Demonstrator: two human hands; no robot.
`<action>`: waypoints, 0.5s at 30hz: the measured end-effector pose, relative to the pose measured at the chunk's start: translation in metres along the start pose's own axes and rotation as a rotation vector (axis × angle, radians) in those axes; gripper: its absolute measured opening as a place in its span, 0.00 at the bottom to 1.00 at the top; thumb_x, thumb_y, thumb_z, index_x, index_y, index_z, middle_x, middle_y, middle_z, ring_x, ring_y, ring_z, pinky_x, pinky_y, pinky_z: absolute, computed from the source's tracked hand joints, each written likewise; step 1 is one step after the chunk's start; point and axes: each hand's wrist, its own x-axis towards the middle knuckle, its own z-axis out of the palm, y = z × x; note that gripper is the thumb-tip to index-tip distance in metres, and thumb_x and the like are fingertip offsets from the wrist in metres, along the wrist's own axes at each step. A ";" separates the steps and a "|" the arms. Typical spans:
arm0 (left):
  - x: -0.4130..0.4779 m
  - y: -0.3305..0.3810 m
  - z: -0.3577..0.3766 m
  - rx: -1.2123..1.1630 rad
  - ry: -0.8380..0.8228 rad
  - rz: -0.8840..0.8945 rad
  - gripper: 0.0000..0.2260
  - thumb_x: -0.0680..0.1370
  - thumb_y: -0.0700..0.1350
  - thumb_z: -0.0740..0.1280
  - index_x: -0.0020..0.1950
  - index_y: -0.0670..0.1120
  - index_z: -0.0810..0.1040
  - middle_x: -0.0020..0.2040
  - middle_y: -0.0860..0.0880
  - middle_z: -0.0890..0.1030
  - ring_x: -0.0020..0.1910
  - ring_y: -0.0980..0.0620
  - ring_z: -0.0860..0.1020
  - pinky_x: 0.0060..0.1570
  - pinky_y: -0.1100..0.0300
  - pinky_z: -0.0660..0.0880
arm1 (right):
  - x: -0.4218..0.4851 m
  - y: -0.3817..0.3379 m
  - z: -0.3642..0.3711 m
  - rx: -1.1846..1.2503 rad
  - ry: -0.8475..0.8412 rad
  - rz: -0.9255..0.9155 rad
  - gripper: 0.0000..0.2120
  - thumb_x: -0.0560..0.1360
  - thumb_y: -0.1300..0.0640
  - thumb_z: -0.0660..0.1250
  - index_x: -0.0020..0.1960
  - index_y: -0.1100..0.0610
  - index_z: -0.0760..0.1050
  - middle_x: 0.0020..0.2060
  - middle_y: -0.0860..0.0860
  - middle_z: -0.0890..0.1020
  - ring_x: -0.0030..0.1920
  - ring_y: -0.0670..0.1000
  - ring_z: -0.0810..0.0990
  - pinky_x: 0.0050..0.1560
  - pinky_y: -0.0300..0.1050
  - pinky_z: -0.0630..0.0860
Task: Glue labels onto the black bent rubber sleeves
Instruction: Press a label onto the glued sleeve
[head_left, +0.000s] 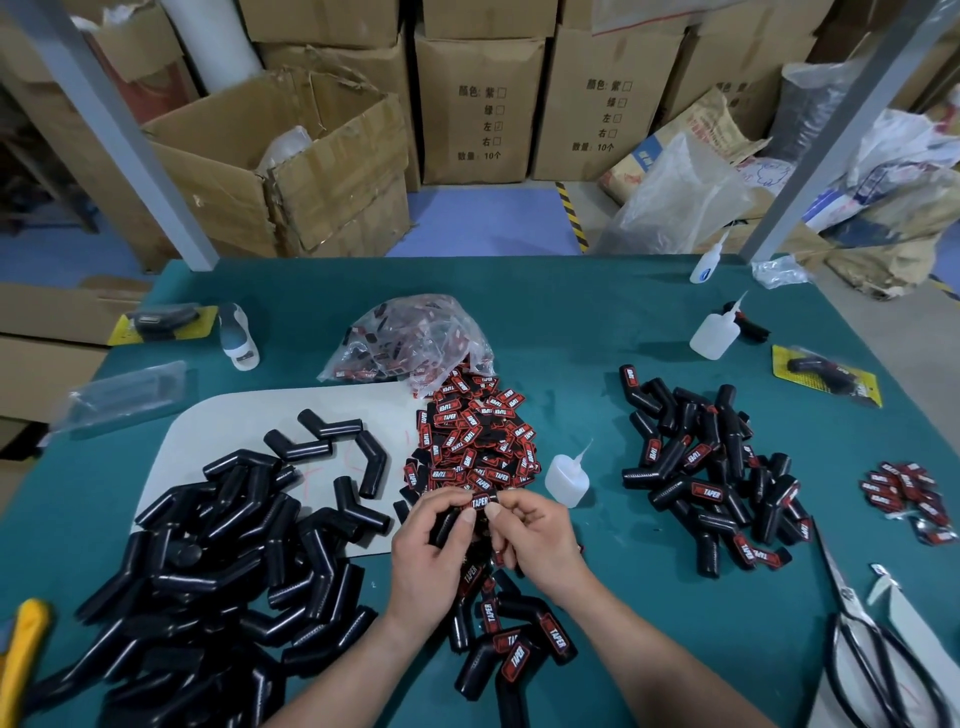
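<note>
My left hand (434, 540) grips a black bent rubber sleeve (448, 524) over the table's middle. My right hand (535, 530) pinches the same sleeve's end, and both thumbs press a red-and-black label (480, 502) onto it. A heap of loose labels (475, 441) lies just beyond the hands. Unlabelled sleeves (208, 571) are piled at the left. Labelled sleeves (701, 467) are piled at the right, and a few more (514, 644) lie under my wrists. A small glue bottle (567, 478) stands right of the label heap.
A clear bag of labels (410, 338) sits behind the heap. Two more glue bottles (712, 332) stand at the back right. Scissors (862, 639) lie at the right edge, a small label pile (909, 493) beside them. Cardboard boxes (483, 104) stand behind the green table (597, 332).
</note>
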 end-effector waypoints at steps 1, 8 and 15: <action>-0.001 0.000 0.000 -0.001 -0.005 0.008 0.08 0.79 0.50 0.68 0.56 0.61 0.82 0.56 0.56 0.83 0.60 0.51 0.81 0.61 0.64 0.74 | 0.000 -0.001 0.000 -0.001 -0.023 0.001 0.08 0.77 0.54 0.68 0.41 0.53 0.81 0.26 0.52 0.78 0.20 0.48 0.70 0.23 0.36 0.66; -0.003 0.002 0.000 0.017 -0.028 0.026 0.09 0.79 0.48 0.67 0.56 0.58 0.82 0.57 0.58 0.83 0.60 0.52 0.81 0.62 0.64 0.74 | -0.002 0.002 -0.001 0.001 -0.026 -0.005 0.17 0.74 0.49 0.71 0.37 0.62 0.78 0.20 0.51 0.74 0.20 0.47 0.67 0.24 0.37 0.66; -0.002 0.006 -0.001 0.023 0.021 0.061 0.07 0.79 0.47 0.67 0.55 0.52 0.82 0.56 0.58 0.83 0.59 0.54 0.81 0.61 0.66 0.74 | 0.000 0.000 -0.001 0.031 0.029 0.006 0.06 0.79 0.59 0.69 0.44 0.58 0.81 0.24 0.53 0.78 0.19 0.47 0.70 0.22 0.36 0.67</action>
